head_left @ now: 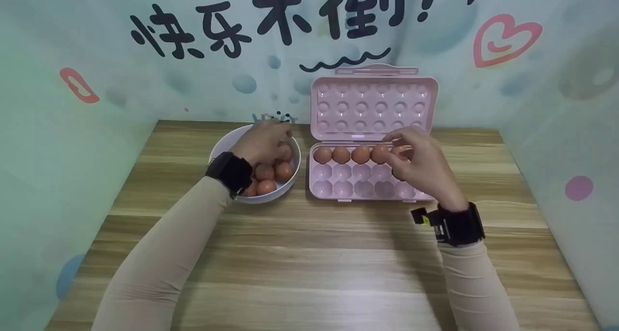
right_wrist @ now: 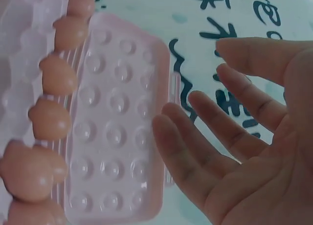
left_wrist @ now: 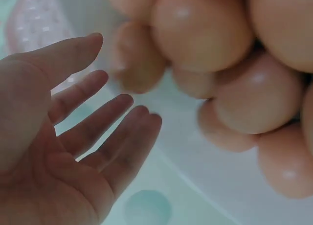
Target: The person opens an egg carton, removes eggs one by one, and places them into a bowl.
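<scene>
My left hand (head_left: 261, 141) reaches over a white bowl (head_left: 224, 145) of brown eggs (head_left: 284, 171). In the left wrist view its fingers spread loosely beside the piled eggs (left_wrist: 203, 29), with nothing held. Farther right, my right hand (head_left: 425, 164) hovers over the right side of a pink egg box (head_left: 333, 199), thumb and fingers apart. The right wrist view shows that hand (right_wrist: 259, 186) relaxed and holding no egg. Brown eggs (head_left: 341, 154) line the box's back row; one more egg (right_wrist: 27, 171) sits in front of that row near the right end, partly hidden by the hand in the head view.
The egg box's lid (head_left: 375, 104) stands up behind it, near the printed back cloth (head_left: 203, 84). Bowl and box stand side by side on a wooden table (head_left: 309, 263). Front cups (head_left: 343, 188) of the box hold no eggs.
</scene>
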A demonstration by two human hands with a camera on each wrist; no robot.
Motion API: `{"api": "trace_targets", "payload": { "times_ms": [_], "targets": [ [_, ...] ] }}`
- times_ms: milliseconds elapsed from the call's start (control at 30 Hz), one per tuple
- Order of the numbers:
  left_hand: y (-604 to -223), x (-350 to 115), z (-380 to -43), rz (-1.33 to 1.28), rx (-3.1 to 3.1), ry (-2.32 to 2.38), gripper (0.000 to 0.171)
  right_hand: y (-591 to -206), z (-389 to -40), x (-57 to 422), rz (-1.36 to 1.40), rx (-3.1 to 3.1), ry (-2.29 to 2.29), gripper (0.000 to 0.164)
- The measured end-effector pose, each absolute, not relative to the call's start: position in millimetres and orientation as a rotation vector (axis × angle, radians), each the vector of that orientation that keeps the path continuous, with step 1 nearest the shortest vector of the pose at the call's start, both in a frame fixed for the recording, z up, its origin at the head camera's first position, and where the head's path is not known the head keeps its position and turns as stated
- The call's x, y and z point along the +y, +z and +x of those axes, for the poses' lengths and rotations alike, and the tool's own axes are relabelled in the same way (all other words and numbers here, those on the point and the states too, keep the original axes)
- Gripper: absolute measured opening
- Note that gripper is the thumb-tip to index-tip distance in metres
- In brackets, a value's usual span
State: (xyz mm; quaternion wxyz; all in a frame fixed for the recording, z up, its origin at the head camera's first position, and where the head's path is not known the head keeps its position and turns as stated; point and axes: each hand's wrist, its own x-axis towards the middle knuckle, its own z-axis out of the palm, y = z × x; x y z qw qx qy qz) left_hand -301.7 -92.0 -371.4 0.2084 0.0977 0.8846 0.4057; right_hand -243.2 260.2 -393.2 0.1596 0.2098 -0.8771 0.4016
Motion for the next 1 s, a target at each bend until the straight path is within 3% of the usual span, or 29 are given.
{"api": "trace_targets", "payload": {
  "times_ms": [67,100,300,700,1000],
  "targets": [
    [-372.1,-90.3,-305.8,0.528,2.735,0.892,0.045,-393.2,-244.4,267.9,0.577,-2.533,1.063,0.028],
    [-372.3,-88.6,-306.8,0.627,2.848,0.792,0.047,-393.3,-244.7,271.3,0.569,-2.545,1.017,0.03],
    [-371.4,-76.1,-291.2,0.827,3.023,0.742,0.038,-396.5,-245.9,284.5,0.566,-2.61,0.827,0.043],
    [-401.9,-53.4,-257.5,0.925,3.069,1.004,0.04,-418.2,-253.9,298.7,0.651,-2.712,0.713,0.028],
    [-429.1,-34.7,-247.0,0.921,3.015,1.086,0.042,-435.6,-264.1,298.2,0.673,-2.776,0.684,0.039]
  ]
}}
